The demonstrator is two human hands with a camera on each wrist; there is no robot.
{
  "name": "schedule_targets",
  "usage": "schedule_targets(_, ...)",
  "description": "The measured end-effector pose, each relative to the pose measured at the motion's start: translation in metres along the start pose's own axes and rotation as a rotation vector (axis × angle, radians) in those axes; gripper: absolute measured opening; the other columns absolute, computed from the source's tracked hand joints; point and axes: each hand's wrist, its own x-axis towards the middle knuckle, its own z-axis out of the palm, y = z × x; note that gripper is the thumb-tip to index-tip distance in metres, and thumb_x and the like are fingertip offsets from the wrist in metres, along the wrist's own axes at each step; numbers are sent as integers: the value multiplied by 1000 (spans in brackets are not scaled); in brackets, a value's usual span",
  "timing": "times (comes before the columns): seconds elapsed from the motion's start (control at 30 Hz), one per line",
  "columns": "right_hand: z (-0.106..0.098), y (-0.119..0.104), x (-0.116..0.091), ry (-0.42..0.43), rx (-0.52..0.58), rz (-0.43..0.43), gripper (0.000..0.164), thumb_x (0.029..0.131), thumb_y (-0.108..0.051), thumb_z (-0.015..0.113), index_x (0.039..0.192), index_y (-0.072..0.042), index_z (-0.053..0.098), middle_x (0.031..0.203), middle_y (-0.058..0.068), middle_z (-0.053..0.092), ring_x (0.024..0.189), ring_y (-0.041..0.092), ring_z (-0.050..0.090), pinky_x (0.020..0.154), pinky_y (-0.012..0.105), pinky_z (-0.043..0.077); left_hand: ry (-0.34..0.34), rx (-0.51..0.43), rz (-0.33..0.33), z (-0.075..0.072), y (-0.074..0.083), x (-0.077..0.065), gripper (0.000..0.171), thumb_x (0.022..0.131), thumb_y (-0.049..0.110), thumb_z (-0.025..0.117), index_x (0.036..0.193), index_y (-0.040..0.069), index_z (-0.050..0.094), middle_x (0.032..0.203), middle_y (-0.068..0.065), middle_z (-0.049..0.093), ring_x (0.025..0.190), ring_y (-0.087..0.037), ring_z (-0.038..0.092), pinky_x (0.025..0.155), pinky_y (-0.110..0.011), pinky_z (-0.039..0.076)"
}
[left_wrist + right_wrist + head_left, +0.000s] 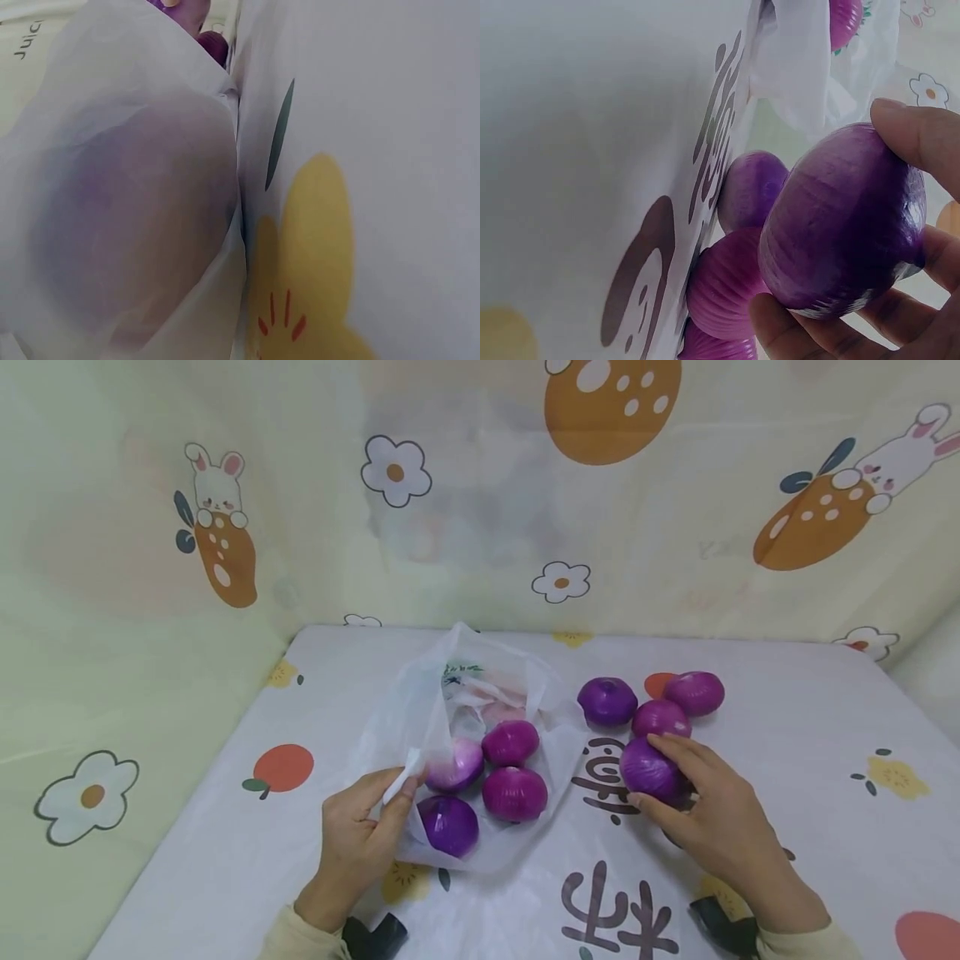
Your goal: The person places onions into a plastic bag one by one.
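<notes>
My right hand (723,827) grips a purple onion (651,770) between thumb and fingers; the right wrist view shows this shiny onion (847,217) held clear of the tabletop. Just beyond it on the table lie three more onions, a dark purple onion (607,701), a pinker onion (660,718) and another pink onion (694,693). My left hand (360,835) pinches the near left edge of a thin white plastic bag (405,710). Several onions (515,793) lie inside its open mouth. In the left wrist view the bag's film (135,210) veils a blurred purple shape.
A white patterned cloth (225,852) with fruit and dark lettering covers the table. Behind it hangs a pale curtain (465,527) printed with rabbits and flowers. A dark strap end (386,935) sits by my left wrist, and another dark strap (723,931) by my right.
</notes>
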Motion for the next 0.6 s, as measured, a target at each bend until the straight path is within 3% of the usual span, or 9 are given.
schedule_targets(0.2,-4,-5,1,26,-10,-32,80,70,-17,97,140,-1,61,137,27,61,119,50,61,88,69,54,-3,-3,-5,0,2,0,25,83,-15,66,101,-3,78,92,-16,79,81,-10,72,77,-16,58)
schedule_targets(0.6,-13,-17,14,20,-5,-65,81,71,-14,96,142,-2,60,138,24,60,114,47,63,85,66,56,-5,-2,9,0,2,1,24,84,-13,66,101,-2,78,93,-15,79,87,-16,76,83,-19,59)
